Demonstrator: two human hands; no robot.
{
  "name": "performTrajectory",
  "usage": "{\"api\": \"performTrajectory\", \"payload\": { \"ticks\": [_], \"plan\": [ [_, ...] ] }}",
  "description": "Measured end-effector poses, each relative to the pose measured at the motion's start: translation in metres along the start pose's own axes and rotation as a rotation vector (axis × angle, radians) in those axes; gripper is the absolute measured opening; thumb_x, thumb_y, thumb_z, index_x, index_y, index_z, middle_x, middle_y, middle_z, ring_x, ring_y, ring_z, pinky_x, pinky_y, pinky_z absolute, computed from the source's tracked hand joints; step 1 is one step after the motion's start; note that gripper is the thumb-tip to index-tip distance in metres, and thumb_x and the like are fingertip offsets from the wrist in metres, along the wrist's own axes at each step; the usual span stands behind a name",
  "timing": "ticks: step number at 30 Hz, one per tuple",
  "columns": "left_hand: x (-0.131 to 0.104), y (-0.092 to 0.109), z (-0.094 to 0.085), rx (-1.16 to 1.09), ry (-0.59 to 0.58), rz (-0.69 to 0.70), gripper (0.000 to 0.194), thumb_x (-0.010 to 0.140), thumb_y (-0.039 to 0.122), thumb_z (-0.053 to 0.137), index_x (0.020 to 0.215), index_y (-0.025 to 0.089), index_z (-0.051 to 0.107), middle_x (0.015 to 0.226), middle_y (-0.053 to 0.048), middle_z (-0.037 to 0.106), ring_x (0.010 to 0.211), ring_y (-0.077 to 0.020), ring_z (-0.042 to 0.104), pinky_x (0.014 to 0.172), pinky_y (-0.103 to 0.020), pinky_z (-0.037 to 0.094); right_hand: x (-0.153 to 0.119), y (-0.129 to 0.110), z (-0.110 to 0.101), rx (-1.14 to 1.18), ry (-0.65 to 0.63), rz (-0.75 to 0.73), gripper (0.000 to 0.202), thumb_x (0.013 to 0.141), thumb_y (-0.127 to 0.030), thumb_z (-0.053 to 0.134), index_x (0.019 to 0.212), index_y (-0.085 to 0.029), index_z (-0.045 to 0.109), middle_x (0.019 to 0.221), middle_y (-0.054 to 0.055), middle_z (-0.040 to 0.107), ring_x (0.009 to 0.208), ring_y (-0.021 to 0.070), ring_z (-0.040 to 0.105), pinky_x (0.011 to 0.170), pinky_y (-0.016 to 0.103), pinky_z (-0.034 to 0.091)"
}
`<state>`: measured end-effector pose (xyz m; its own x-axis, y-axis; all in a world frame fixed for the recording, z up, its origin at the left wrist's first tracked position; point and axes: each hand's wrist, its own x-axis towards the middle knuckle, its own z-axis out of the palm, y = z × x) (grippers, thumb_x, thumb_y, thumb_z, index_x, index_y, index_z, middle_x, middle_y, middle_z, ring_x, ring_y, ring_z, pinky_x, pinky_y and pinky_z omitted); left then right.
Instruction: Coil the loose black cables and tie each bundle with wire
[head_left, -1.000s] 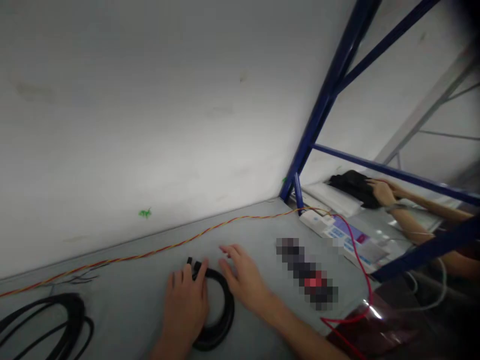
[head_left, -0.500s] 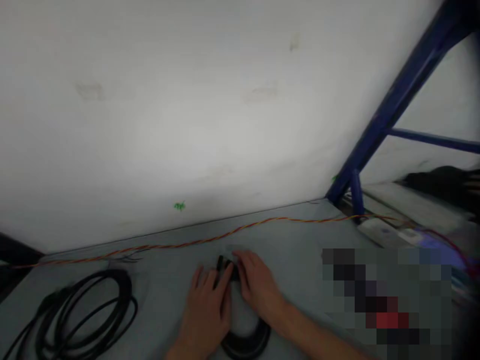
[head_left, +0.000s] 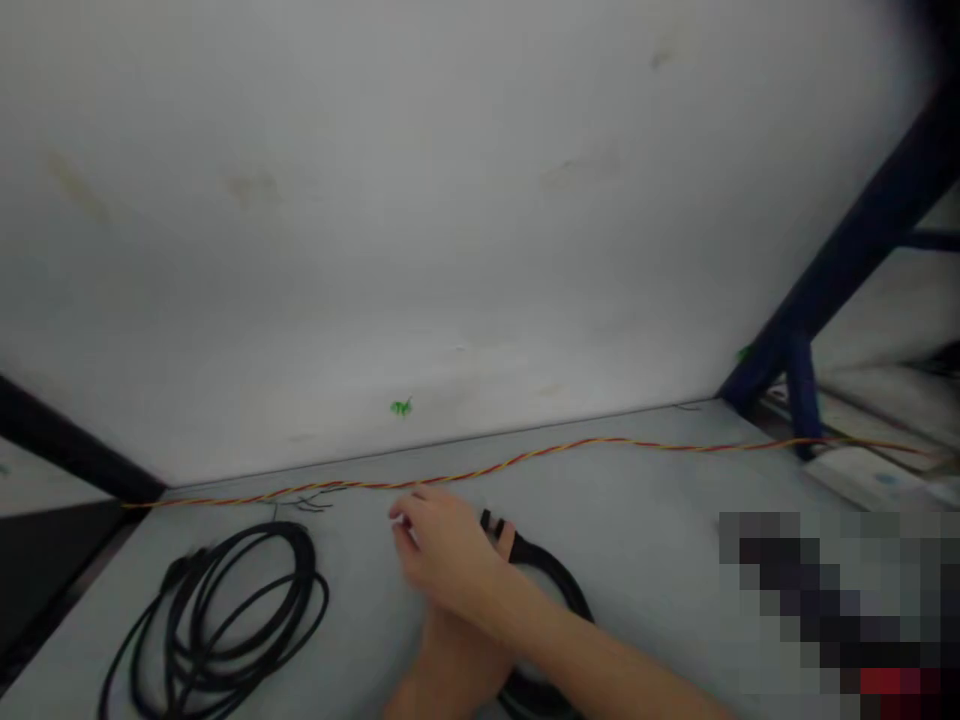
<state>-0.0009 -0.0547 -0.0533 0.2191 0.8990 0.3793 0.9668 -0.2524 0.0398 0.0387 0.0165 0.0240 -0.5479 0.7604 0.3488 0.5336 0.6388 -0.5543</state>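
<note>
Cable point(head_left: 574, 590), black, lies looped on a grey table point(head_left: 645, 520), partly hidden by the right forearm point(head_left: 555, 635). The right hand point(head_left: 436, 545) lies across the left hand point(head_left: 465, 645), fingers loosely curled — no held thing visible. A left fingertip point(head_left: 508, 540) seems to touch the cable's end; whether either grip is closed, I cannot tell. Coiling looks done — anything left is unclear. A green mark point(head_left: 402, 407) is unreadable; no brand shows.

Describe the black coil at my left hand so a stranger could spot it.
On the grey surface, look left of the blue post at right. The black coil lies partly hidden by the right forearm, the left hand touching its end. It's a thick, compact band; the neighbouring cable sprawls in loose loops.
</note>
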Motion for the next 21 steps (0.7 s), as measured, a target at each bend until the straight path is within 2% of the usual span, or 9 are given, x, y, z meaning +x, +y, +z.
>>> {"api": "performTrajectory", "payload": {
  "ticks": [2,3,5,8,11,13,15,18,21],
  "plan": [
    [-0.007,-0.004,0.008,0.027,-0.023,0.024,0.057,0.100,0.036,0.051,0.157,0.035,0.047,0.146,-0.014,0.059,0.130,-0.0401,0.055,0.107,-0.062,0.047,0.037,-0.022,0.022,0.005,-0.104,-0.024,0.019,0.097,-0.026,0.064,0.111,-0.036,0.072,0.091,0.002,0.074,0.093,0.0277,0.068,0.081,0.045,0.060],
    [-0.010,-0.005,0.010,0.025,-0.034,0.033,0.060,0.100,0.037,0.052,0.159,0.034,0.044,0.146,-0.016,0.059,0.131,-0.0408,0.054,0.106,-0.062,0.048,0.054,-0.030,0.033,-0.001,-0.158,-0.018,0.016,0.097,-0.030,0.066,0.111,-0.032,0.072,0.094,0.003,0.074,0.093,0.0268,0.069,0.080,0.043,0.060],
    [-0.014,-0.007,0.012,0.010,-0.047,0.025,0.064,0.100,0.040,0.054,0.162,0.033,0.038,0.149,-0.018,0.056,0.134,-0.0427,0.052,0.107,-0.065,0.047,0.082,-0.040,0.051,-0.011,-0.230,0.007,0.021,0.098,-0.037,0.069,0.111,-0.021,0.072,0.104,0.008,0.074,0.093,0.0256,0.071,0.080,0.041,0.061],
    [-0.016,-0.007,0.015,-0.023,-0.035,0.002,0.068,0.100,0.045,0.056,0.163,0.035,0.034,0.148,-0.018,0.056,0.135,-0.0428,0.052,0.107,-0.067,0.047,0.103,-0.046,0.069,-0.032,-0.323,0.035,0.030,0.100,-0.038,0.068,0.119,-0.015,0.068,0.118,0.009,0.070,0.099,0.0224,0.070,0.086,0.042,0.061],
    [-0.016,-0.007,0.016,-0.044,-0.041,-0.019,0.068,0.100,0.047,0.056,0.163,0.036,0.033,0.147,-0.017,0.058,0.135,-0.0427,0.052,0.108,-0.069,0.046,0.108,-0.049,0.076,-0.041,-0.335,0.026,0.019,0.092,-0.027,0.075,0.105,-0.013,0.073,0.113,0.011,0.074,0.098,0.0253,0.072,0.085,0.040,0.061],
    [-0.015,-0.007,0.014,-0.046,-0.048,-0.016,0.069,0.099,0.047,0.057,0.163,0.034,0.035,0.148,-0.018,0.057,0.134,-0.0435,0.053,0.108,-0.068,0.047,0.108,-0.050,0.072,-0.038,-0.323,0.013,0.010,0.087,-0.021,0.074,0.094,-0.013,0.075,0.105,0.010,0.076,0.093,0.0259,0.073,0.081,0.037,0.060],
    [-0.012,-0.007,0.007,-0.056,-0.065,0.016,0.069,0.099,0.044,0.057,0.163,0.030,0.036,0.150,-0.018,0.056,0.135,-0.0419,0.054,0.110,-0.063,0.048,0.107,-0.048,0.060,-0.026,-0.297,0.010,0.008,0.084,-0.018,0.072,0.090,-0.014,0.075,0.101,0.009,0.077,0.088,0.0252,0.073,0.078,0.035,0.060],
    [-0.001,-0.004,-0.010,-0.099,-0.098,0.073,0.064,0.100,0.032,0.052,0.162,0.025,0.039,0.154,-0.016,0.055,0.138,-0.0373,0.052,0.115,-0.058,0.045,0.093,-0.030,0.026,0.016,-0.208,0.010,0.015,0.084,-0.014,0.068,0.098,-0.015,0.072,0.104,0.011,0.076,0.089,0.0233,0.072,0.079,0.033,0.058],
    [0.010,0.000,-0.027,-0.170,-0.147,0.071,0.060,0.090,0.016,0.053,0.150,0.020,0.054,0.149,-0.015,0.058,0.139,-0.0362,0.051,0.119,-0.060,0.039,0.055,0.006,-0.017,0.077,-0.107,0.021,0.019,0.094,-0.013,0.055,0.106,-0.019,0.068,0.106,0.006,0.074,0.094,0.0183,0.069,0.085,0.030,0.054]
  ]
}}
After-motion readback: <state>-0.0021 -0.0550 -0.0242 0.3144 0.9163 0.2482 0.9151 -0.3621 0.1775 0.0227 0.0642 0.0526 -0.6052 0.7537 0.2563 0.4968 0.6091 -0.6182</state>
